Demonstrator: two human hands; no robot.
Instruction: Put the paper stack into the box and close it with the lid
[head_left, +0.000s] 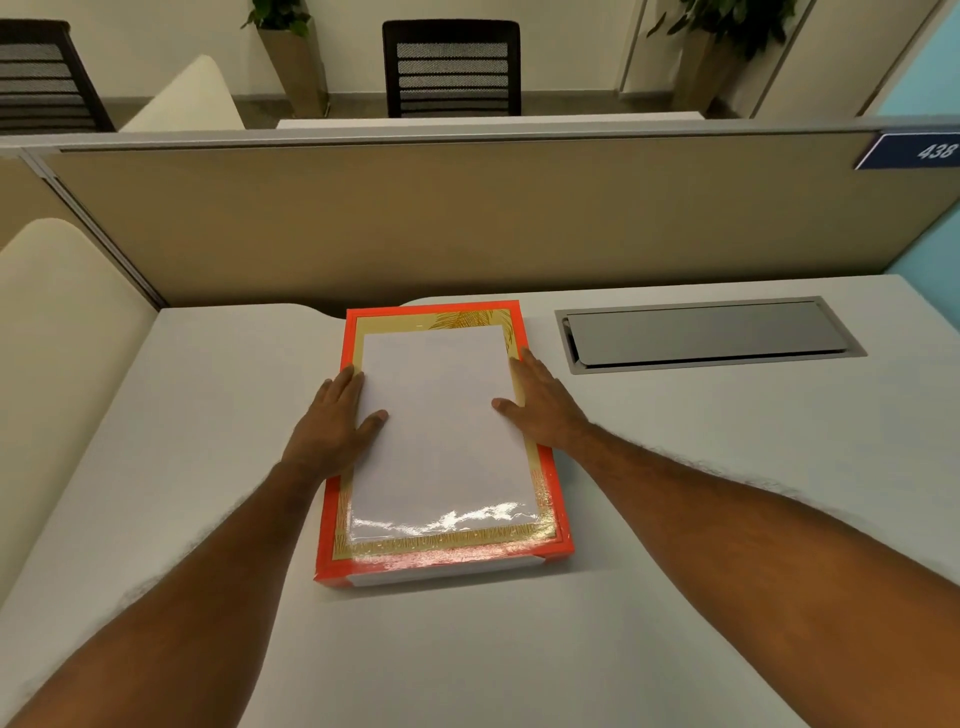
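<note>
Paper stack (439, 415), a plain white rectangle with crisp edges, lies at the centre of the frame on a flat orange-red box (447, 561) with a gold patterned border. A glossy, plastic-like sheen catches light along the near edge of the white surface, so whether the sheets lie under a clear window or simply on top cannot be told. The box's near side shows a white layer beneath the orange rim. It rests on a smooth, matte pale grey desk (675, 519).

At the sheets' left edge, the left hand (337, 415) lies flat, fingers pressed together along the border and the thumb (375, 418) spread onto the white surface. Mirroring it on the other edge, the right hand (540, 400) has its fingers together on the rim and its thumb reaching inward. Neither hand pinches anything.

Right of the box, a brushed grey metal cable hatch (706, 332) sits recessed in the desk. A beige fabric partition (467, 223) spans the frame behind, with a blue sign (914, 151) reading 438 at the upper right. Beyond it stands a black mesh chair (452, 67).
</note>
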